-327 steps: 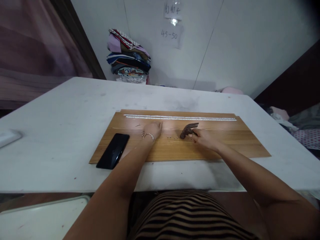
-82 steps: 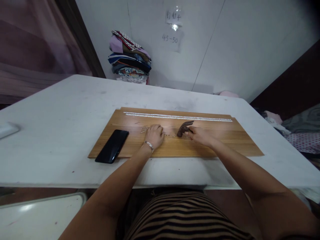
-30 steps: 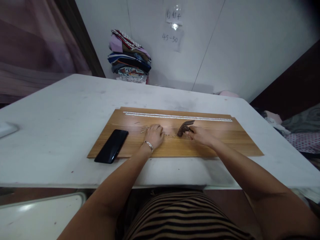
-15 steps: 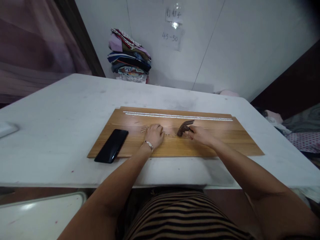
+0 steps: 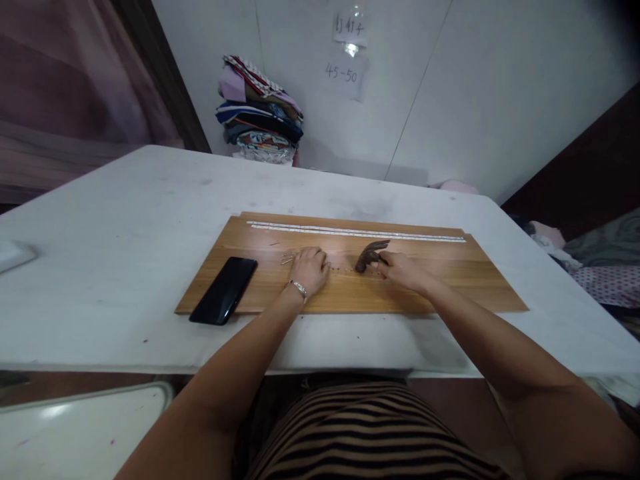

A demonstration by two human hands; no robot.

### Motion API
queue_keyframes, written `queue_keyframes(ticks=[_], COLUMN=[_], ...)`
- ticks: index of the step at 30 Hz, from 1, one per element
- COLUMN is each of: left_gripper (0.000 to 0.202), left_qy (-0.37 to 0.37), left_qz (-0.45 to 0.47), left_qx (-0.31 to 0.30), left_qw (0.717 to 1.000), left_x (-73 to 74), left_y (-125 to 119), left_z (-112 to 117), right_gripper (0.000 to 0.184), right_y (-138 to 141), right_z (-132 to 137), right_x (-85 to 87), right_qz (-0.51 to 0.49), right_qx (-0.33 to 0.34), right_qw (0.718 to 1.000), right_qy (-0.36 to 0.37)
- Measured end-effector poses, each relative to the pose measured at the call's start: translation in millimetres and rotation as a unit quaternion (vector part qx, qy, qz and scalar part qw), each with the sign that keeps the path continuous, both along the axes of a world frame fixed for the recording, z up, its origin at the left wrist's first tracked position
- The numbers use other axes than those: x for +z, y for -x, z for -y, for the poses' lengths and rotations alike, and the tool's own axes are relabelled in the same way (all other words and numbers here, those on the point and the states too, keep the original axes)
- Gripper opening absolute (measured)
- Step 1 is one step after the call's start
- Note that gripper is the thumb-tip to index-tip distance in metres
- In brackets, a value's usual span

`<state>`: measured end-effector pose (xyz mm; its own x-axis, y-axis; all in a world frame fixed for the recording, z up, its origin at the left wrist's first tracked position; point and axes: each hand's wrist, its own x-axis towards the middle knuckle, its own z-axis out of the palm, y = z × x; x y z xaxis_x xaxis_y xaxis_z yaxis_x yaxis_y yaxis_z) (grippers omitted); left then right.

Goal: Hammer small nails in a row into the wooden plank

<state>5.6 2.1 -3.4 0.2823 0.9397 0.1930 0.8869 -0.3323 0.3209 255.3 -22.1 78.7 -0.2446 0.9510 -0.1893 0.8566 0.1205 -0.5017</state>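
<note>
A wooden board (image 5: 450, 280) lies on the white table (image 5: 125, 220). My right hand (image 5: 400, 270) is closed round the handle of a dark claw hammer (image 5: 369, 253), whose head rests low over the board. My left hand (image 5: 309, 270), with a bracelet at the wrist, rests curled on the board just left of a short row of small nails (image 5: 344, 270). Its fingers are closed; what they hold is hidden. Several loose nails (image 5: 287, 259) lie beside its knuckles. A pale strip (image 5: 357, 232) runs along the board's far edge.
A black phone (image 5: 224, 299) lies on the board's left end. Folded cloths (image 5: 259, 110) are stacked by the wall behind the table. A white object (image 5: 15, 253) sits at the table's left edge, and a white seat (image 5: 75, 427) is below at the near left.
Almost nothing has moved in the last second; both hands and the hammer stay in place. Earlier, the left hand lay a little farther up the board.
</note>
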Motion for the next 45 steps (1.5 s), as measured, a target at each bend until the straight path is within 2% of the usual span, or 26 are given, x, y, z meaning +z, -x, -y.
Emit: queue_keyframes(ticks=[23, 29, 36, 45], left_gripper=[0.021, 0.022, 0.019, 0.025], left_qy=[-0.005, 0.002, 0.003, 0.006], left_qz=[0.006, -0.001, 0.014, 0.003], left_qx=[-0.001, 0.000, 0.002, -0.001], left_qw=[1.000, 1.000, 1.000, 1.000], left_x=[1.0, 3.3, 2.0, 3.0], left_y=[0.1, -0.5, -0.5, -0.1], left_z=[1.0, 2.0, 1.2, 0.7], right_gripper=[0.025, 0.026, 0.026, 0.024], right_y=[2.2, 1.6, 2.5, 0.5], right_z=[-1.6, -0.1, 0.4, -0.5], right_x=[2.5, -1.0, 6.0, 0.8], right_qz=[0.042, 0.030, 0.026, 0.016], right_qx=[-0.003, -0.002, 0.007, 0.003], right_qw=[0.999, 1.000, 1.000, 1.000], right_qy=[0.003, 0.005, 0.005, -0.003])
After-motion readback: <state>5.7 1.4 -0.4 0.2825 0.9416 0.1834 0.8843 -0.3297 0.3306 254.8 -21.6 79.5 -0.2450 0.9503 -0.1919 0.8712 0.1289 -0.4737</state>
